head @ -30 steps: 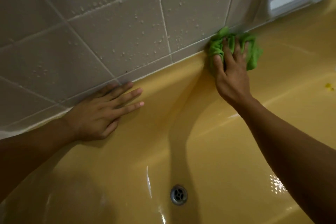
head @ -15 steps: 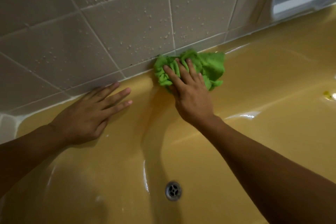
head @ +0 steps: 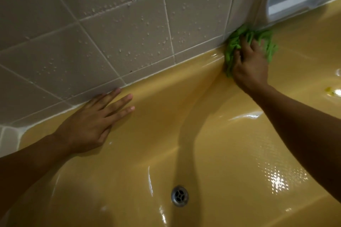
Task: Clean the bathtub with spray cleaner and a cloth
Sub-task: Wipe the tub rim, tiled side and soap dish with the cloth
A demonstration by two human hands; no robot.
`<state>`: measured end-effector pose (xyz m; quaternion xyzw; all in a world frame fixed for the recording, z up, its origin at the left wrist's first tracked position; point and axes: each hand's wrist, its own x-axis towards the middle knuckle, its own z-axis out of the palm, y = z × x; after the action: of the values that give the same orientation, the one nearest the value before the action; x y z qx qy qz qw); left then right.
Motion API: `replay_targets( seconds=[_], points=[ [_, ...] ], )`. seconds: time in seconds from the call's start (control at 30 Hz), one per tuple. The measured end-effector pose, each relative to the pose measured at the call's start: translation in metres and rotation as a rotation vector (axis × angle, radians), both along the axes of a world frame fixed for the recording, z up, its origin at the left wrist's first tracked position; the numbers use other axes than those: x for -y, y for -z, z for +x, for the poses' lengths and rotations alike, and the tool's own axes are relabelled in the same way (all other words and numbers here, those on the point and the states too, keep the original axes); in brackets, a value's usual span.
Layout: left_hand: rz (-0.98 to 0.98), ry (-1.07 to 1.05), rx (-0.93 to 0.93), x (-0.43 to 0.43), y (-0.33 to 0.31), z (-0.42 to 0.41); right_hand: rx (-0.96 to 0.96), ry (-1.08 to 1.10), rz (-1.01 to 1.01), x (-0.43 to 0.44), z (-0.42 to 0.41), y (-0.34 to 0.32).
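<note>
While the right hand (head: pixel 250 64) bunches the green cloth (head: pixel 232 45) into the corner where the tub (head: pixel 166 88) rim meets the tiles (head: pixel 110 33), the job reads as partway through, in the wiping stage.

Hands: right fingers are curled into the cloth, gripping it and pressing it down on the rim, hard against the tile joint. The left hand (head: pixel 92 125) lies flat, fingers straight and holding nothing, on the rim beside the wall, well apart from the cloth. It looks like a brace.

Done, as far as visible: droplets stand on the tiles, and the rim and basin carry a wet sheen, so I judge liquid has been put on this side. The spray bottle is not in view, so I cannot confirm what it is.

Left, by my estimate: the rim between the two hands, the sloping wall, the floor around the drain (head: pixel 179 195), and the right-hand stretch. A small yellow speck (head: pixel 328 89) sits there; what it is I cannot tell.

I cannot say whether any patch is already clean, since gloss shows everywhere alike.
</note>
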<state>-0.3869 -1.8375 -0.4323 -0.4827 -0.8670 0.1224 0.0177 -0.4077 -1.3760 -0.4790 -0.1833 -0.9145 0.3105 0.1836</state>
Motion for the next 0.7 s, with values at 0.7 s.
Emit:
replay_targets(
  seconds=[0.7],
  points=[
    [0.135, -0.312, 0.042, 0.031, 0.014, 0.036, -0.009, -0.508, 0.393, 0.098, 0.035, 0.02]
  ],
)
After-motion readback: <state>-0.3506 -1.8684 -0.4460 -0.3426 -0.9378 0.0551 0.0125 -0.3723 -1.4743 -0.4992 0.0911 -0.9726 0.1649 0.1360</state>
